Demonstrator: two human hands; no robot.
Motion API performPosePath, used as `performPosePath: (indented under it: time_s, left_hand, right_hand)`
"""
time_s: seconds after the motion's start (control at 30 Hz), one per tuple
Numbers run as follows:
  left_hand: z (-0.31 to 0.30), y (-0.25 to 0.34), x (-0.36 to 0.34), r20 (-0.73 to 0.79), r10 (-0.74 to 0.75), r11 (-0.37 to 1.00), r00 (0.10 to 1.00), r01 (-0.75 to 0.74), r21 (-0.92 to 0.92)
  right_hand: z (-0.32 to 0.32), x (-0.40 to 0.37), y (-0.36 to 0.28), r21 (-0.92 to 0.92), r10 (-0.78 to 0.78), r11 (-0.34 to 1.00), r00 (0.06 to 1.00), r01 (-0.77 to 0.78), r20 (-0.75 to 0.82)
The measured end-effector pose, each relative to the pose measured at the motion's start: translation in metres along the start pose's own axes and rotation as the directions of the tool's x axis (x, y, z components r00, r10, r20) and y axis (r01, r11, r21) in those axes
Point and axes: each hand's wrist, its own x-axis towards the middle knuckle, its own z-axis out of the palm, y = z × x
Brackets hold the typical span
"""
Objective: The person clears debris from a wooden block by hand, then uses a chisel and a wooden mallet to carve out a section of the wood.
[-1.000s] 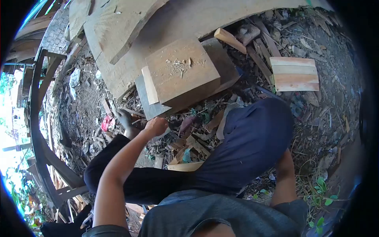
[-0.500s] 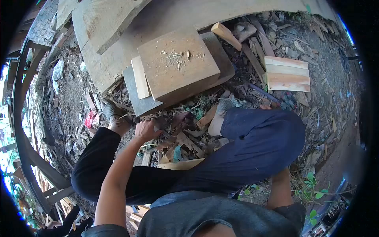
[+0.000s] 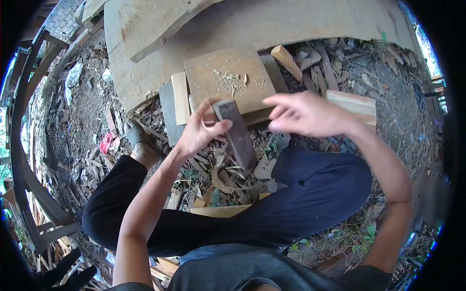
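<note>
Gripping a dark oblong block near the centre of the frame, my left hand holds it tilted, clear of the wooden stand. To its right, my right hand is loosely open, nothing visible in it. Beyond, loose shavings lie on the stand, so I judge some wood has been cut; how much remains, I can't tell. A pale striped panel lies right of centre.
</note>
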Motion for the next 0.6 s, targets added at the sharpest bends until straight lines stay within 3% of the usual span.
performPosePath:
  time_s: [0.07,0.1,0.13,0.17,0.2,0.27,0.33,0.43,0.5,0.6]
  left_hand:
    - [-0.003,0.01,0.003,-0.039,0.009,1.0,0.999,-0.01,-0.022]
    - [-0.002,0.012,0.002,-0.095,-0.014,0.981,0.995,-0.004,-0.192]
    - [-0.004,0.014,0.0,-0.148,-0.047,0.934,0.988,-0.009,-0.357]
    - [-0.01,0.005,0.001,-0.09,-0.005,0.882,0.996,-0.038,-0.469]
    - [-0.016,-0.001,0.003,-0.101,0.003,0.883,0.995,-0.05,-0.467]
    - [-0.023,-0.01,0.003,0.01,0.149,0.74,0.989,-0.105,-0.664]
    - [-0.027,-0.012,0.003,0.05,0.132,0.716,0.99,-0.061,-0.695]
    - [-0.022,-0.001,0.006,0.071,0.179,0.766,0.981,-0.094,-0.636]
    - [-0.031,0.009,0.012,0.088,0.27,0.933,0.959,-0.238,-0.27]
    - [-0.075,0.006,0.033,-0.21,0.274,0.962,0.939,-0.269,0.052]
  right_hand:
    - [0.03,0.019,0.0,0.05,-0.081,0.996,0.995,0.079,0.054]
    - [0.049,0.035,0.009,0.188,-0.179,0.969,0.98,0.162,0.081]
    - [0.063,0.04,0.01,0.245,-0.186,0.95,0.982,0.191,-0.043]
    - [0.068,0.049,0.012,0.328,-0.238,0.911,0.968,0.249,-0.073]
    - [0.069,0.056,0.015,0.407,-0.285,0.862,0.953,0.303,-0.107]
    - [0.062,0.061,0.015,0.373,-0.278,0.881,0.956,0.293,-0.094]
    - [0.062,0.063,0.018,0.346,-0.254,0.899,0.964,0.267,-0.083]
    - [0.062,0.068,0.023,0.22,-0.254,0.934,0.956,0.282,-0.144]
    - [0.06,0.067,0.021,0.085,-0.237,0.962,0.946,0.261,-0.222]
    - [0.046,0.064,0.021,-0.044,-0.085,0.996,0.947,0.075,-0.308]
